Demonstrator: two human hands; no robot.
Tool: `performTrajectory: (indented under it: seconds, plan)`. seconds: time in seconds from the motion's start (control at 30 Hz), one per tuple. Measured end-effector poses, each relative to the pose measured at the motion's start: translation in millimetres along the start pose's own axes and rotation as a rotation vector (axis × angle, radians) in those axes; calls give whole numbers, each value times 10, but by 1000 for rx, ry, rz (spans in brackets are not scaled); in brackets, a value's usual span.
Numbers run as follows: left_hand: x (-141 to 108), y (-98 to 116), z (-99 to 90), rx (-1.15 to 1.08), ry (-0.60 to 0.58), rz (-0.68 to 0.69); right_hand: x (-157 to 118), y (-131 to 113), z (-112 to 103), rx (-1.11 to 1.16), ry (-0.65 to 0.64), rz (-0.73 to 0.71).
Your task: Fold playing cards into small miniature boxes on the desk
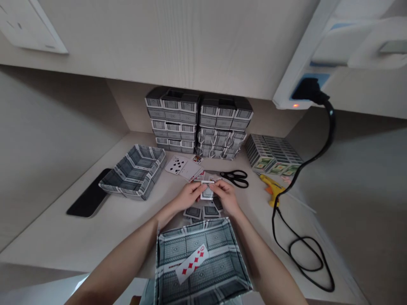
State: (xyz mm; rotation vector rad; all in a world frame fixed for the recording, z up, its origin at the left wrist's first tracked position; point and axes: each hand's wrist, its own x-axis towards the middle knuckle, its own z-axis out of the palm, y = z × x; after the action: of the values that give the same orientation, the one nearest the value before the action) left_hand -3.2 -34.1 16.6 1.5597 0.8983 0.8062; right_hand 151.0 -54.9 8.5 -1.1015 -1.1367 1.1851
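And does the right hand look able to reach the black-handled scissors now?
Probably yes: the scissors lie just beyond the right hand with nothing visibly between, though that hand and the left hand hold a card.

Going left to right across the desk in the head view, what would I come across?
Dark phone → open patterned tray → left hand → held gray-patterned card → right hand → yellow glue gun.

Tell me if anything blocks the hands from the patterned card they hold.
Nothing visible does: the left hand and the right hand hold the patterned card directly, one at each side. Face-down cards lie nearer the person and scissors farther off, but neither comes between hands and card.
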Motion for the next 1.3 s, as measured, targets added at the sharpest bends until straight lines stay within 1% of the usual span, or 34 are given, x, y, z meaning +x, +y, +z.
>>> performTrajectory:
  seconds: [0.17,0.3,0.4,0.57,0.73,0.83,1.03,1.1,1.2,1.3]
  plan:
    - [2,-15,-5,69,41,25,-12,5,25,42,-21,29]
    - [10,-23,-1,94,58,41,-15,12,33,59,-28,17]
    - [9,-13,10,85,45,54,-15,24,36,46,-21,5]
    - [-1,11,8,70,1,21,-13,28,53,8,-5,-17]
    - [-3,-3,-14,12,-27,16,-15,12,75,-66,-26,-20]
    - [-5,-15,-6,-24,-32,-12,-8,21,74,-37,-35,-2]
    - [2,-20,16,-131,-32,-54,6,75,64,1,-34,-20]
    - [4,-17,14,-162,-29,-59,0,92,72,34,-62,10]
    - [5,-10,11,-191,-27,-66,-12,99,85,68,-144,76]
    - [5,-5,11,-232,-26,-68,-19,70,87,31,-187,103]
